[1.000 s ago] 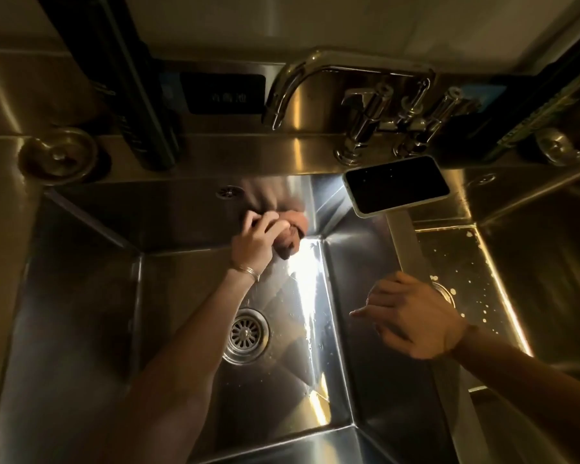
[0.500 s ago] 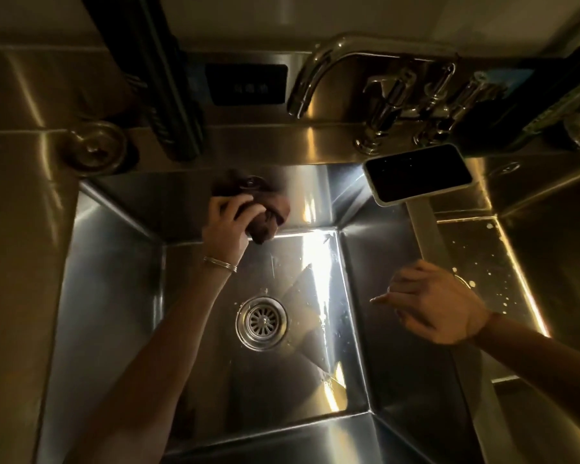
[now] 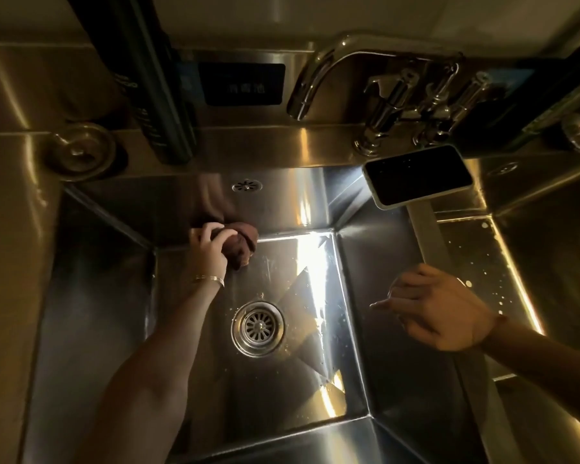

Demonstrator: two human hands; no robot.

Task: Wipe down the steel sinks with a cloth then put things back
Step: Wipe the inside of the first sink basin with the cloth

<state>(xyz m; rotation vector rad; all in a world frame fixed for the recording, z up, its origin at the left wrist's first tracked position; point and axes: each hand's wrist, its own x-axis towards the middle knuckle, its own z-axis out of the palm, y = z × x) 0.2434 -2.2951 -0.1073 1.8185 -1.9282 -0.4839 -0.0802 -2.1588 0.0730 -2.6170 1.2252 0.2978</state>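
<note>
Mid-wipe: left hand clenches a bunched brown cloth against the back wall of the square steel sink; the floor below that grip looks unwiped, right hand slack and empty.

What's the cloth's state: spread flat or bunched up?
Bunched up. The left hand grips the brown cloth as a wad, folds showing, at the foot of the sink back wall.

dark phone screen up, chrome faucet behind it, black label plate further left
</note>
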